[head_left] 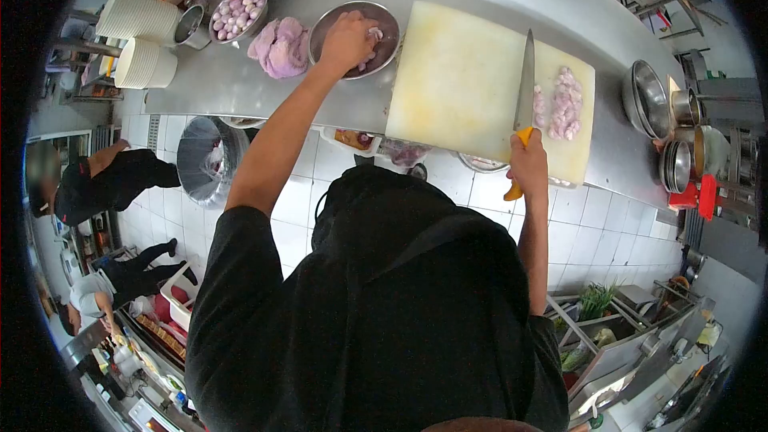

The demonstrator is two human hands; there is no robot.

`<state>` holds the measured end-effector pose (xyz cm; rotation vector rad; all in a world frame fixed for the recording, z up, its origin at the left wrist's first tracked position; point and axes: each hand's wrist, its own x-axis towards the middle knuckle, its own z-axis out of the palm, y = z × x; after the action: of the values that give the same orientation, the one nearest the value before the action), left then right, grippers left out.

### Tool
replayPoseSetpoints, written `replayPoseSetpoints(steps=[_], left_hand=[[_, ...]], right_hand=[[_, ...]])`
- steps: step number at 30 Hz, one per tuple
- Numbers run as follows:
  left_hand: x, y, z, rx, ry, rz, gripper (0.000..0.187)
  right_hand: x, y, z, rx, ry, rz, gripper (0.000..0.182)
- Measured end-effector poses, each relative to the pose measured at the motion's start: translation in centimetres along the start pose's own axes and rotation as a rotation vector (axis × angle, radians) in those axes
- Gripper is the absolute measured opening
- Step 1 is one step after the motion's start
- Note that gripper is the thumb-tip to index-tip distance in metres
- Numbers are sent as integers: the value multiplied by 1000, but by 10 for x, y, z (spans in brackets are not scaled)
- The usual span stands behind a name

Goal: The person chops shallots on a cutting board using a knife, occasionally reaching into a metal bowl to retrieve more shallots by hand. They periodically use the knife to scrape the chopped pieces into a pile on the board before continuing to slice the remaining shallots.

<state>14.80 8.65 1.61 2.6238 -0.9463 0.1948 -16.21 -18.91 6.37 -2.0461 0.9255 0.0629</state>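
Note:
My left hand reaches into a steel bowl, its fingers curled around pale purple shallots. How many it holds is hidden. In my right hand is the yellow handle of a kitchen knife. The long blade points away from me over the white cutting board. Right of the blade, a strip of cut shallots lies on the board, with a smaller pile close beside the blade.
Left of the bowl lie a purple cloth and a bowl of peeled shallots. White container stacks stand at the counter's left end, steel bowls at its right. A lined bin is on the floor. Two people are at left.

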Motion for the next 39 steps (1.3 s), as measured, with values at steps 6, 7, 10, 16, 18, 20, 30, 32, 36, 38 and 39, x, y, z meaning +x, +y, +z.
replayPoseSetpoints(steps=[6, 7, 10, 16, 18, 20, 30, 32, 36, 38, 39], left_hand=[[3, 10, 1, -24, -53, 45, 29], [3, 9, 3, -17, -45, 49, 29], [4, 5, 11, -13, -30, 61, 27], [7, 11, 0, -216, 1, -62, 27], [9, 5, -11, -298, 52, -146, 27], [11, -16, -15, -442, 82, -198, 25], [-5, 58, -70, -798, -89, -234, 18], [-15, 97, -45, -865, -211, -86, 18], [-38, 155, 10, -826, -382, 169, 14], [-39, 167, 24, -714, -435, 224, 15], [-38, 164, 33, -696, -404, 271, 16]], right_hand=[[1, 2, 5, -43, 23, 12, 27], [0, 1, 5, -41, 25, 12, 27], [-1, -2, 2, -54, 1, 4, 26], [9, 19, 9, -114, 42, -41, 28], [10, 20, 10, -120, 51, -45, 28], [10, 21, 10, -128, 51, -49, 29], [11, 23, 11, -135, 52, -61, 32], [11, 24, 11, -136, 57, -65, 32], [6, 23, 13, -141, 82, -104, 31], [0, 15, 15, -148, 89, -143, 30], [-5, 10, 17, -153, 88, -166, 29]])
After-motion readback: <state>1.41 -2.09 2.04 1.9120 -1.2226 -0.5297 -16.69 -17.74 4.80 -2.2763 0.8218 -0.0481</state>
